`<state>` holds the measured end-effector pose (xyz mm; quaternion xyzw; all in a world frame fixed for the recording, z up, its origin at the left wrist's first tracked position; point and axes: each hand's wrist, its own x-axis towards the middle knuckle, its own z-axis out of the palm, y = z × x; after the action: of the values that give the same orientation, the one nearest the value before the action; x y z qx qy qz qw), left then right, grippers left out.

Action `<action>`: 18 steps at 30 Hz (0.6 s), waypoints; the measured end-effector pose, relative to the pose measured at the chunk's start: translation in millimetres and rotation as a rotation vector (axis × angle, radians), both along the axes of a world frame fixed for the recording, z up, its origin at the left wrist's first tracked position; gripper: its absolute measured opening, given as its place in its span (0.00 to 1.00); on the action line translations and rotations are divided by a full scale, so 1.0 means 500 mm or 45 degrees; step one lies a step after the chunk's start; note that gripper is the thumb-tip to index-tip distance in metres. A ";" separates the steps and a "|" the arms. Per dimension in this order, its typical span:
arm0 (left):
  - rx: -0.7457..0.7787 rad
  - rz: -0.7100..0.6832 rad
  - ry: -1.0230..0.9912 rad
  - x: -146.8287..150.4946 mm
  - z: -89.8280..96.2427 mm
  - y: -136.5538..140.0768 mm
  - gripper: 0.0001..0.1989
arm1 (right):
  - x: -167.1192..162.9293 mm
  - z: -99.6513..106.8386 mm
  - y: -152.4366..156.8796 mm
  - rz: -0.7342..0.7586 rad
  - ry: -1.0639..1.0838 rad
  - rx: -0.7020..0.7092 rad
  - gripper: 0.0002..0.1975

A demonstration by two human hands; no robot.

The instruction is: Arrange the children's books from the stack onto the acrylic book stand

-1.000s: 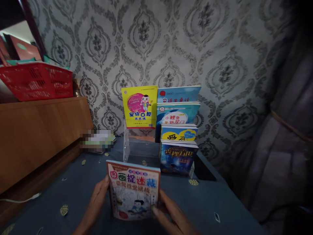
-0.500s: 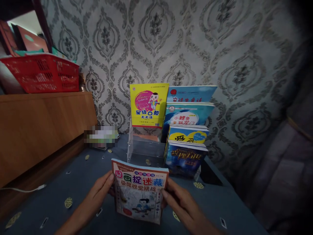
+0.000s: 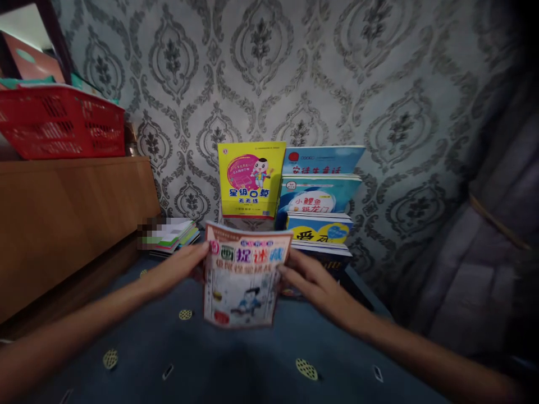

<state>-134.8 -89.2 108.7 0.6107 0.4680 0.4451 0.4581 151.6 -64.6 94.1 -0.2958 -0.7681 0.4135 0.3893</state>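
Observation:
Between my hands a picture book (image 3: 240, 286) with a brown-edged cover is held upright, slightly blurred. My left hand (image 3: 185, 266) grips its left edge, and my right hand (image 3: 309, 280) grips the right edge, thumbs toward the cover. Behind it stands a clear book rack, mostly hidden by the book now. A yellow workbook (image 3: 251, 179) rests in the rack's back left. On the right side, books stand in tiers: a blue book (image 3: 324, 160) at the back, a teal book (image 3: 322, 193), a yellow-and-blue book (image 3: 320, 229), and a dark blue book (image 3: 332, 261) partly covered by my right hand.
A pile of books (image 3: 172, 235), partly pixelated, lies at the left by a wooden cabinet (image 3: 76, 224). On the cabinet sits a red basket (image 3: 63, 123). Patterned wallpaper rises behind the rack, and a grey curtain (image 3: 471, 252) hangs at the right. Dark patterned cloth (image 3: 236, 370) covers the surface.
Both hands have carried the picture book up and forward, closer to the rack, where it now hides the rack's lower left. The view has shifted slightly.

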 end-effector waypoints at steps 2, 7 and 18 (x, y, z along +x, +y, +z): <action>0.218 0.005 0.084 0.003 0.068 0.044 0.25 | -0.002 0.055 0.038 -0.045 0.052 0.214 0.19; 0.750 0.046 0.062 0.023 0.180 0.133 0.22 | -0.008 0.160 0.118 -0.225 0.160 0.704 0.14; 0.758 0.101 -0.031 0.022 0.138 0.237 0.29 | -0.025 0.153 0.216 -0.380 0.070 0.836 0.12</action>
<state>-123.9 29.5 177.5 0.6942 0.3348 0.5875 0.2467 139.3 43.4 170.6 -0.2527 -0.7975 0.0912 0.5402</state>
